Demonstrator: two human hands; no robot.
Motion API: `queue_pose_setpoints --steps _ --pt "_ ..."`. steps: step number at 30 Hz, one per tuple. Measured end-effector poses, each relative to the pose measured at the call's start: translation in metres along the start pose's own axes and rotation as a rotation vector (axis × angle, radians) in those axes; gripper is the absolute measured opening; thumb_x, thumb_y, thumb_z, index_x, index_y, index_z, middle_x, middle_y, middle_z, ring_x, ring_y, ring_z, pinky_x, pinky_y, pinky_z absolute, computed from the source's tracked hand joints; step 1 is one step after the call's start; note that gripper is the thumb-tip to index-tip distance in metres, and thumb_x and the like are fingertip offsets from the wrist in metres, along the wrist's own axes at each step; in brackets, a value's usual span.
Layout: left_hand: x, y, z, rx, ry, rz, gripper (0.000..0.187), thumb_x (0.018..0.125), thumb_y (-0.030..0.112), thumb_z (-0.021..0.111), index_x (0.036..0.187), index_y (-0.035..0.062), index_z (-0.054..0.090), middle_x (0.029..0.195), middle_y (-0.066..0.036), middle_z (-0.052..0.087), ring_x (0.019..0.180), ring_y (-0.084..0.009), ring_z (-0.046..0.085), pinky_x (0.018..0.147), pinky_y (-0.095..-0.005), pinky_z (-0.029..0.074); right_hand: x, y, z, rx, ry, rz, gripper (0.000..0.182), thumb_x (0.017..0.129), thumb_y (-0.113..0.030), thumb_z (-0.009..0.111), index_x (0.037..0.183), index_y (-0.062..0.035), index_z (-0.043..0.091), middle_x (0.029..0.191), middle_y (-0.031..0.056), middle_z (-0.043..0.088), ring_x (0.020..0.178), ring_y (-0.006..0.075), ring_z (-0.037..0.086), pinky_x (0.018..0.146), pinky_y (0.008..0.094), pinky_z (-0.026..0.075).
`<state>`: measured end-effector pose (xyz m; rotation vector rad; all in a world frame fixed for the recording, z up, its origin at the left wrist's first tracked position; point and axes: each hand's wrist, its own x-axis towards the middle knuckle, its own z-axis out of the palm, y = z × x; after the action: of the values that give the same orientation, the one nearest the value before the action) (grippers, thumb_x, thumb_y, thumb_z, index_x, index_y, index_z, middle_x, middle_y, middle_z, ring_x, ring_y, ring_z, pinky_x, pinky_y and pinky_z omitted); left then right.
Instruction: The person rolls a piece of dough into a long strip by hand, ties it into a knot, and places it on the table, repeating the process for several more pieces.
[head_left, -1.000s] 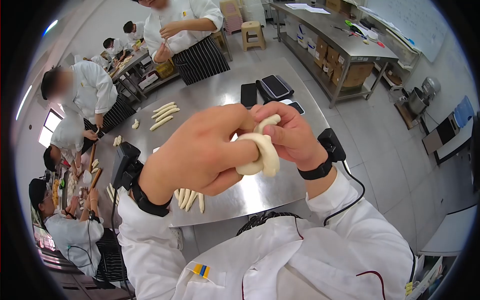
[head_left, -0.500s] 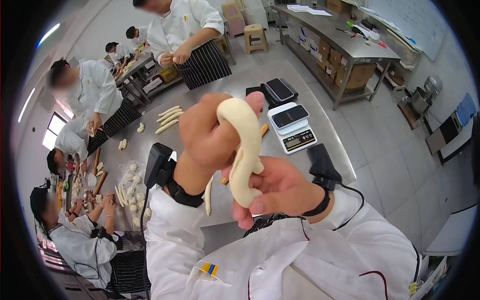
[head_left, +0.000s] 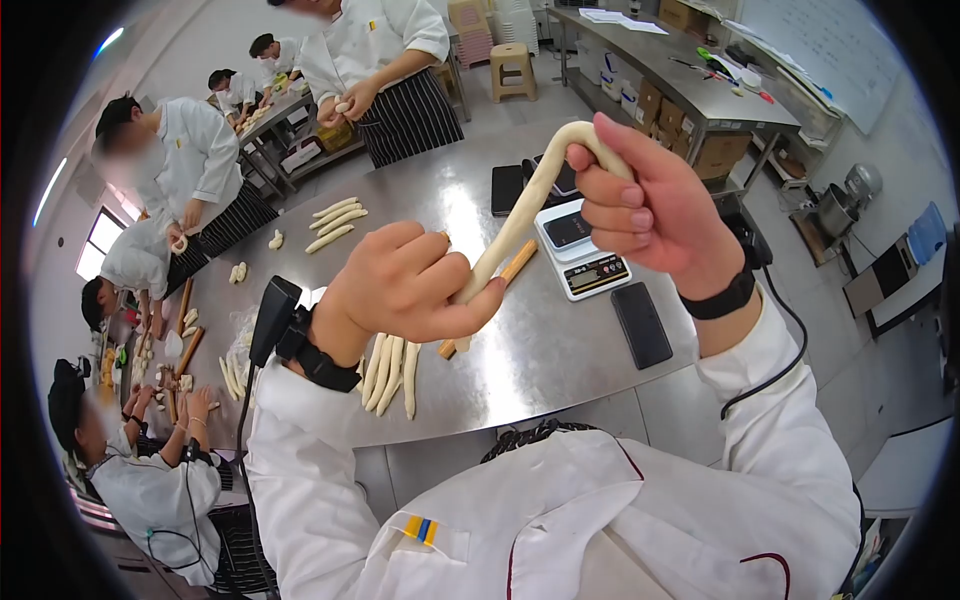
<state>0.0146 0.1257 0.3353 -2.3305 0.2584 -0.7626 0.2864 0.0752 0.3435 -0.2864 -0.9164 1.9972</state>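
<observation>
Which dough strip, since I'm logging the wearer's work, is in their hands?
The bent strip raised between the wearer's left hand and right hand; the straighter strips lie on the table.

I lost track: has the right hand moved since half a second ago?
Yes: the right hand went up and right in the picture, from below the scale to its upper right.

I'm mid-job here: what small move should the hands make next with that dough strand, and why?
I'd probably bring the right hand down toward the left hand, easing the dough strand into a loop. Both hands grip it, the stretch between them is unlooped, and it already bends sharply beside the right thumb.
</observation>
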Motion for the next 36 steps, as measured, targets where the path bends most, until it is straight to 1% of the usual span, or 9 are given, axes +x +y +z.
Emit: queue_pose_setpoints --steps 6,7,8,10,13,15,20,29,36 --pt "-0.002 0.001 0.024 -0.198 -0.145 -0.239 0.027 0.071 0.010 0.067 0.097 0.0140 0.065 0.064 0.001 0.043 0.051 -0.0158 0.049 0.046 -0.0312 0.040 0.013 0.032 0.074 -0.819 0.168 -0.264 0.040 0.104 -0.038 0.045 0.109 -0.0009 0.059 0.061 -0.0011 0.050 0.049 0.0091 0.046 0.046 0.0230 0.040" --pt "0.005 0.003 0.032 -0.242 0.076 -0.341 0.030 0.068 0.009 0.070 0.098 0.0127 0.066 0.065 0.001 0.046 0.052 -0.0166 0.051 0.046 -0.0313 0.041 0.012 0.055 0.082 -0.819 0.165 -0.265 0.040 0.104 -0.038 0.045 0.109 -0.0009 0.059 0.061 -0.0011 0.050 0.049 0.0091 0.046 0.046 0.0230 0.040" --pt "0.009 0.000 0.037 -0.283 0.300 -0.434 0.033 0.066 0.007 0.072 0.099 0.0114 0.068 0.066 0.000 0.049 0.053 -0.0173 0.052 0.046 -0.0315 0.042 0.009 0.087 0.085 -0.905 0.049 -0.338 0.038 0.103 -0.035 0.047 0.112 0.0003 0.058 0.069 0.0013 0.053 0.056 0.0126 0.050 0.052 0.0264 0.043" --pt "0.014 -0.012 0.031 -0.345 0.154 -0.441 0.036 0.062 0.002 0.075 0.098 0.0080 0.071 0.067 -0.002 0.055 0.052 -0.0177 0.054 0.045 -0.0295 0.042 0.006 0.139 0.079 -1.068 -0.181 -0.491 0.035 0.103 -0.029 0.050 0.116 0.0027 0.058 0.084 0.0062 0.061 0.071 0.0197 0.058 0.065 0.0332 0.049" --pt "0.050 -0.002 0.003 -0.436 0.471 -0.436 0.032 0.061 -0.002 0.076 0.093 0.0045 0.072 0.066 -0.004 0.059 0.053 -0.0186 0.057 0.047 -0.0273 0.044 0.009 0.175 0.048 -0.657 -0.216 -0.541 0.033 0.101 -0.027 0.053 0.120 -0.0013 0.058 0.084 0.0042 0.058 0.065 0.0133 0.050 0.060 0.0308 0.044" --pt "0.055 -0.001 -0.005 -0.583 0.417 -0.330 0.032 0.062 0.009 0.078 0.093 0.0056 0.072 0.070 -0.006 0.060 0.053 -0.0199 0.057 0.046 -0.0291 0.045 0.006 0.161 0.013 -0.252 -0.248 -0.165 0.030 0.100 -0.022 0.057 0.121 -0.0019 0.060 0.083 0.0008 0.059 0.065 0.0088 0.051 0.058 0.0264 0.043" --pt "0.053 -0.002 -0.024 -0.653 0.008 -0.238 0.024 0.063 0.014 0.072 0.084 0.0068 0.062 0.077 -0.007 0.055 0.062 -0.0234 0.056 0.054 -0.0318 0.047 0.006 0.096 -0.025 -0.262 -0.109 -0.202 0.016 0.088 -0.007 0.070 0.101 -0.0005 0.064 0.083 0.0066 0.066 0.064 0.0103 0.060 0.056 0.0231 0.049" --pt "0.052 0.010 -0.027 -0.598 -0.240 -0.372 0.022 0.062 0.009 0.068 0.081 0.0083 0.057 0.088 -0.009 0.052 0.074 -0.0281 0.054 0.064 -0.0379 0.045 0.000 0.093 -0.008 -0.149 0.096 -0.499 0.034 0.085 -0.008 0.077 0.113 -0.0005 0.059 0.101 0.0067 0.065 0.090 0.0129 0.063 0.083 0.0268 0.052" --pt "0.048 0.017 -0.015 -0.754 -0.442 -0.546 0.026 0.068 0.007 0.062 0.094 0.0082 0.064 0.088 -0.011 0.053 0.075 -0.0320 0.054 0.066 -0.0400 0.044 0.002 0.107 -0.006 -0.202 0.351 -0.690 0.039 0.085 -0.005 0.076 0.117 -0.0004 0.055 0.100 0.0074 0.066 0.090 0.0123 0.064 0.081 0.0265 0.054"
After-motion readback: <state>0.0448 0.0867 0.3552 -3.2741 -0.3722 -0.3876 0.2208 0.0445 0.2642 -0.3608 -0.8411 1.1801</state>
